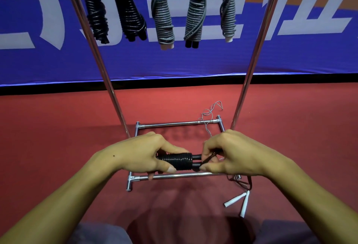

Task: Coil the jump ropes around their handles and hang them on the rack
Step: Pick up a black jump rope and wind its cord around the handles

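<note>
Closest in, the left hand (143,154) is wrapped around a pair of black handles (195,161) held side by side, with black rope (179,161) already coiled snugly round their middle. The right hand (230,156) pinches the loose end of that rope right at the handle tips. Down on the red floor (58,127) by the right wrist lie two white handles (239,201) of another rope, uncoiled. Just past the hands sits the chrome base of the rack (174,124), its two poles rising up. Farther back, five finished bundles hang from the top: two black ones (110,9) on the left, three grey ones (193,15) to the right, in front of a blue banner (193,59).
</note>
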Motion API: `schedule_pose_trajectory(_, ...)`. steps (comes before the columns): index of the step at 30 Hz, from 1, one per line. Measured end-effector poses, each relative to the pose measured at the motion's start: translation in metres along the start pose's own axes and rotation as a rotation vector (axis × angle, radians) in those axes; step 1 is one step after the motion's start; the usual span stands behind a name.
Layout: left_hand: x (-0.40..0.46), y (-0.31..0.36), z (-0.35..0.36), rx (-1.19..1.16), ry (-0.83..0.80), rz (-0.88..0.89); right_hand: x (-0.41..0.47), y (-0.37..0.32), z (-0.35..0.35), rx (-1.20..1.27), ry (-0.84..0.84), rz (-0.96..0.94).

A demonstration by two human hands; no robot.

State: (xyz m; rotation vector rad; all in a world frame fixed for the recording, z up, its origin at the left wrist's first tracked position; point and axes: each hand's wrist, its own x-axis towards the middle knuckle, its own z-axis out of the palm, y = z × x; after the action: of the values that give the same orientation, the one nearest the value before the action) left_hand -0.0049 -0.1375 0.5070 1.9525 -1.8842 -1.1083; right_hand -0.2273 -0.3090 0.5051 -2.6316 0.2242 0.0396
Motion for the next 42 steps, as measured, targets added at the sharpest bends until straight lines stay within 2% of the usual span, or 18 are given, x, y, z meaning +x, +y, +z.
schedule_pose_trajectory(5,0.002,0.008,0.002,-0.057,0.088,0.0,-0.001,-0.001,0.004,0.091,0.045,0.041)
schedule_pose_trajectory(10,0.006,0.011,0.009,-0.078,0.212,0.014,0.0,0.002,0.003,0.131,0.193,0.042)
schedule_pose_trajectory(15,0.009,0.008,0.006,-0.013,0.219,-0.019,-0.004,-0.002,0.003,-0.238,0.256,-0.12)
schedule_pose_trajectory(18,0.009,0.01,0.008,-0.021,0.208,-0.052,-0.005,0.003,0.006,-0.344,0.233,-0.172)
schedule_pose_trajectory(24,0.004,0.008,0.005,-0.19,0.183,-0.099,0.004,0.009,0.008,-0.495,0.391,-0.203)
schedule_pose_trajectory(29,0.0,0.01,0.004,-0.224,0.173,-0.105,0.009,0.01,0.008,-0.42,0.348,-0.156)
schedule_pose_trajectory(36,0.007,0.01,0.009,0.072,0.185,-0.071,0.011,0.014,0.011,0.05,0.186,-0.124)
schedule_pose_trajectory(39,0.007,0.013,0.011,0.15,0.185,-0.079,0.01,0.013,0.009,0.159,0.147,-0.022)
schedule_pose_trajectory(42,0.006,0.017,0.008,0.246,0.144,-0.043,0.011,0.014,0.009,0.155,0.094,0.014)
